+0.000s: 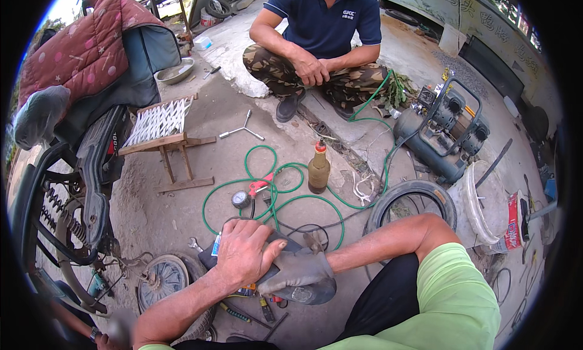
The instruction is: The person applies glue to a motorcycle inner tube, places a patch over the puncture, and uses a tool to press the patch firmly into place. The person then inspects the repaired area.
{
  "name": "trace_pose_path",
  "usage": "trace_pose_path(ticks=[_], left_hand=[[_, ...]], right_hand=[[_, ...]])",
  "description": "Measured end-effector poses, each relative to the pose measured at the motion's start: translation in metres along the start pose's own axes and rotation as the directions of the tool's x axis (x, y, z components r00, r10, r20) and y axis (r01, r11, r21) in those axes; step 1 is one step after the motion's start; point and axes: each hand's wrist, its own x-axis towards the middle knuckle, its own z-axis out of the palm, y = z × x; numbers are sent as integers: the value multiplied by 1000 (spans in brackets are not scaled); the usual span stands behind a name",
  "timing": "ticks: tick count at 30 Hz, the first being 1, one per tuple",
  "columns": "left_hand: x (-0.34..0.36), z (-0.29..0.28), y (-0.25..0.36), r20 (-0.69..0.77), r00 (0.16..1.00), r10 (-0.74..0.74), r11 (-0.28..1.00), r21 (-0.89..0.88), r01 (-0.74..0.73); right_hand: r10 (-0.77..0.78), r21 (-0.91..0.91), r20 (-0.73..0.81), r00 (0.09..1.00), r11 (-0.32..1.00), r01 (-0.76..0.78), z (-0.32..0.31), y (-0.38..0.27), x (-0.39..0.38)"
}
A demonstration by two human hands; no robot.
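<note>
A dark, flattened rubber inner tube (313, 291) lies across my lap in front of me. My bare left hand (246, 253) rests over the tube from above, its fingers curled across the rubber and the thumb sticking out to the right. My right hand (297, 270) wears a grey work glove and grips the tube beside the left one. Part of the rubber and the right fingertips are hidden. A small blue-and-white tube (216, 245) shows at the left hand's edge. Beyond it lie a pressure gauge (240, 199) and a red-handled air gun (261, 185).
Green hose (343, 207) loops across the ground to an air compressor (440, 131). A brown bottle (318, 171) stands ahead; a tyre (419, 192) and a white bucket (480, 204) are right. Left are a wheel (163, 283), a stool (164, 128) and a vehicle. Another person (322, 40) sits opposite.
</note>
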Motion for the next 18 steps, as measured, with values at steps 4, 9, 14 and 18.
trace_pose_path(ticks=[4,9,14,18], left_hand=[[3,-3,8,30,999,-18,997,-73,20],[7,-18,-11,72,957,-282,884,-369,289],[-19,-34,-37,-177,839,-515,826,-365,430],[-25,-41,-44,612,549,-569,287,-478,830]], right_hand=[[-274,-27,-78,958,962,273,5,4,-5],[-30,264,-195,980,961,82,8,2,4],[66,574,-160,985,818,38,-4,-15,1],[55,561,-209,976,824,74,-4,-27,-1]])
